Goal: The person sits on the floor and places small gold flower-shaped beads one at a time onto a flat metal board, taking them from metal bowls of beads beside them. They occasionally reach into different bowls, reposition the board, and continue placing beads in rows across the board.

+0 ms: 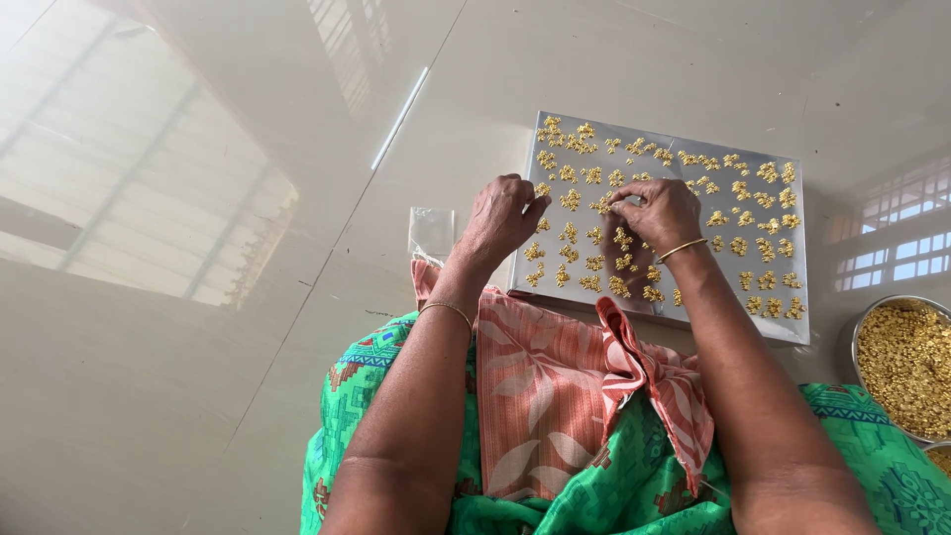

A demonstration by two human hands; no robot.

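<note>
A flat silver tray (783, 332) lies on the glossy floor in front of me, covered with several small golden clusters (738, 246) set in rows. My left hand (498, 216) rests over the tray's left edge with its fingers curled near a cluster. Over the tray's middle, my right hand (662, 210) pinches a small golden piece between its fingertips. Each wrist carries a thin gold bangle.
A steel bowl (858, 332) full of golden beads sits at the right edge. A small clear plastic packet (432, 231) lies left of the tray. An orange patterned cloth (555, 386) covers my lap over green fabric (357, 396). The floor is shiny beige tile.
</note>
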